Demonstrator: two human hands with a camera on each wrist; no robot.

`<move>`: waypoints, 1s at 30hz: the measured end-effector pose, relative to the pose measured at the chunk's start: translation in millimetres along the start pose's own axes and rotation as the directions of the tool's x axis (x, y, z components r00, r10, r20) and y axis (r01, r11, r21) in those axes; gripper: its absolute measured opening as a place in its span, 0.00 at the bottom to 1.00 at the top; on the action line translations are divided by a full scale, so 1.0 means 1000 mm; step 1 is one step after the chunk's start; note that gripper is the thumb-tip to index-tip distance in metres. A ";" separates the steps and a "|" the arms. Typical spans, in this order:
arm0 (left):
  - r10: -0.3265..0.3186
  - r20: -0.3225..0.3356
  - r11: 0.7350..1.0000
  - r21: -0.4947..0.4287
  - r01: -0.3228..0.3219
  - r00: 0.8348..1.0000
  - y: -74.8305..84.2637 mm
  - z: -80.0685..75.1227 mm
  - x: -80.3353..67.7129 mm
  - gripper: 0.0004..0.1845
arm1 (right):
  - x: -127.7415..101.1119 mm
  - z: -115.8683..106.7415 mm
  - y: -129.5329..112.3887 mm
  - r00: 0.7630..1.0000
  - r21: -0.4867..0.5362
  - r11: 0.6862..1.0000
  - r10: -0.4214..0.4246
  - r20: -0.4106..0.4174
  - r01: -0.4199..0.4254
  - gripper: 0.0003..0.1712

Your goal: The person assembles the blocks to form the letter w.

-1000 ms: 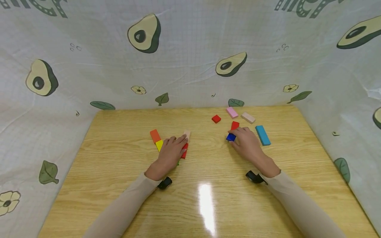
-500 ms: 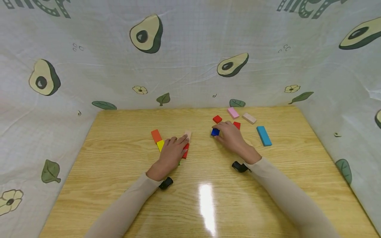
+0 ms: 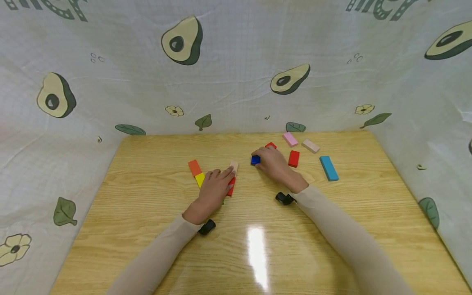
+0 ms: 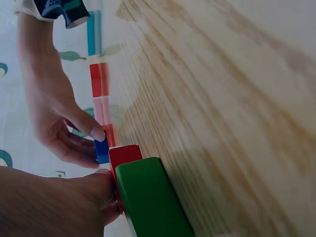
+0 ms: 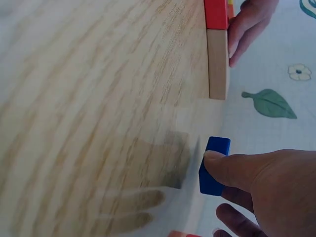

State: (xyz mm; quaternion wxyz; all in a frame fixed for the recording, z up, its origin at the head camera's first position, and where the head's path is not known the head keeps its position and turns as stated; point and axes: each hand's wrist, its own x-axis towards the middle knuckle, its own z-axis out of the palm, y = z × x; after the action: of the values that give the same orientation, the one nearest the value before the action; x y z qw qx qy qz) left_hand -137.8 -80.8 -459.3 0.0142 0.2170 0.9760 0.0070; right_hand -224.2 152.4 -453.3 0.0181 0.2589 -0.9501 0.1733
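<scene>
the blue block [image 3: 255, 160] calls for a light, even pinch on opposite sides, so it does not twist; in the right wrist view it looks slightly raised from the table [image 3: 177, 254], though contact is hard to judge. near the pale block [image 3: 234, 164], slow moves would be wise, since a bump could shift it from the red block [image 3: 231, 188] it meets end to end. the left fingers should do best with only gentle pressure there.

the right hand [image 3: 273, 165] grips the blue block between thumb and fingers, its forearm slanting in from the lower right. the left hand [image 3: 212, 189] lies palm down with loosely extended fingers, index touching the pale block and thumb against the red one, partly covering the yellow [image 3: 200, 179] and green [image 4: 153, 197] blocks.
</scene>
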 end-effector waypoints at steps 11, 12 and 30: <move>-0.001 -0.011 1.000 0.002 0.001 1.000 0.000 0.002 0.001 0.26 | 0.013 0.011 -0.004 1.000 0.014 1.000 -0.008 0.023 0.008 0.20; 0.001 -0.012 1.000 0.005 -0.001 1.000 0.000 0.003 0.001 0.26 | 0.014 0.011 -0.004 1.000 0.015 1.000 -0.010 0.026 0.009 0.20; 0.009 -0.037 1.000 -0.001 -0.009 0.999 0.001 0.001 0.000 0.26 | 0.029 0.017 -0.014 0.999 0.039 0.999 -0.036 0.034 0.035 0.19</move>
State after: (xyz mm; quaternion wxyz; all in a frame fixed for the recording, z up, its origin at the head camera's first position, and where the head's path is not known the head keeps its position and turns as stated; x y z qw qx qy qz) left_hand -137.3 -80.3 -460.2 -0.0039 0.2214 0.9751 0.0118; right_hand -241.4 120.9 -461.4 -0.0004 0.2790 -0.9420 0.1867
